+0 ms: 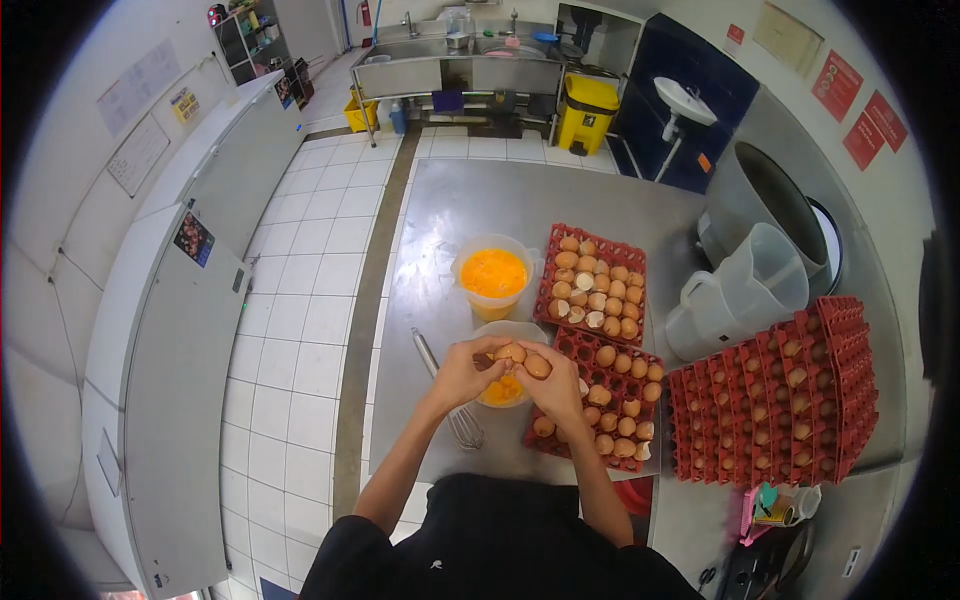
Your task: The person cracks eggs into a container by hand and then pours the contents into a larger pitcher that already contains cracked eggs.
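My left hand (469,373) and my right hand (553,382) meet over a translucent plastic jug (501,330) with orange yolks in it. Between my fingers are two brown egg pieces: one (510,352) at my left fingertips, one (537,366) at my right; whether they are two halves of one shell I cannot tell. Beyond stands a plastic pitcher (493,303) filled with yolks. A wire whisk (466,427) lies left of the jug. To the right, two red egg trays (637,259) (570,341) hold brown eggs and broken shells.
Stacked red trays of eggs (772,397) stand at the right edge. Behind them are empty clear plastic jugs (739,292) and a large metal pot (757,202). The steel table (450,195) spans the middle. A steel sink (420,51) and yellow bin (587,112) are farther back.
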Motion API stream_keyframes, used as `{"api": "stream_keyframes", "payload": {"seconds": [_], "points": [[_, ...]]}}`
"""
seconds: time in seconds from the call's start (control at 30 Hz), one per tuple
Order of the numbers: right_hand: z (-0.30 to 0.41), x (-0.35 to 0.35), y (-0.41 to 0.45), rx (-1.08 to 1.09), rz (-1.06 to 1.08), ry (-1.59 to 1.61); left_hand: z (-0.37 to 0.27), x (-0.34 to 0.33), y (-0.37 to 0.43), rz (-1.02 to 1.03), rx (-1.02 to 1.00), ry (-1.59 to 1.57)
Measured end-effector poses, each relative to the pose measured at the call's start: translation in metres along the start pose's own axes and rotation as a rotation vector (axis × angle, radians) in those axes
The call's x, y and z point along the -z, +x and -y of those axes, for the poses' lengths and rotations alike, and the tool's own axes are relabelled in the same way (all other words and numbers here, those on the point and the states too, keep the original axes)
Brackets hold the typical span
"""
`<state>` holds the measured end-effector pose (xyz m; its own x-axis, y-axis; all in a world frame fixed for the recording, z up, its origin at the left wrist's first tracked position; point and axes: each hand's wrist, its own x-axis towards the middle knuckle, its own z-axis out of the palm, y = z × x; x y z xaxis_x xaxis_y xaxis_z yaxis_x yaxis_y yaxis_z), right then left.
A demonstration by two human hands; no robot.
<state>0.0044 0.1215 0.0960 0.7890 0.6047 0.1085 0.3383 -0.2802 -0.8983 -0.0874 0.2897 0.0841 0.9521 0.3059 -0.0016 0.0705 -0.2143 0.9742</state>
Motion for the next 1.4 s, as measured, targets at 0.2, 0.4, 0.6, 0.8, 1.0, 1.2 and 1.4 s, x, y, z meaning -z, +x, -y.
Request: {"api": "stream_keyframes", "payload": {"seconds": [0.2, 0.4, 0.6, 0.8, 1.0, 1.2, 1.4], "points": [[-0.011, -0.007, -0.002, -0.005, -0.051, 0.025, -0.008, 0.013, 0.004, 0.056, -0.034, 0.162], [0.001, -0.004, -0.004, 0.313, -0.178, -0.227, -0.026, 0.026, 0.003, 0.056, -0.252, 0.136], [-0.002, 0.003, -0.005, 0.386, -0.271, -0.236, -0.035, 0.016, 0.007, 0.069, -0.322, 0.170], [-0.012, 0.030, -0.039, 0.129, -0.328, -0.021, -0.040, -0.036, -0.001, 0.101, -0.172, 0.112], [-0.050, 0.072, -0.105, -0.098, -0.553, 0.060, -0.008, -0.140, -0.001, 0.152, -0.294, 0.136], [-0.103, 0.116, -0.120, -0.330, -0.662, -0.088, 0.007, -0.216, 0.030, 0.253, -0.335, 0.267], [-0.160, 0.145, -0.142, -0.314, -0.585, -0.431, 0.016, -0.243, 0.048, 0.328, -0.359, 0.586]]}}
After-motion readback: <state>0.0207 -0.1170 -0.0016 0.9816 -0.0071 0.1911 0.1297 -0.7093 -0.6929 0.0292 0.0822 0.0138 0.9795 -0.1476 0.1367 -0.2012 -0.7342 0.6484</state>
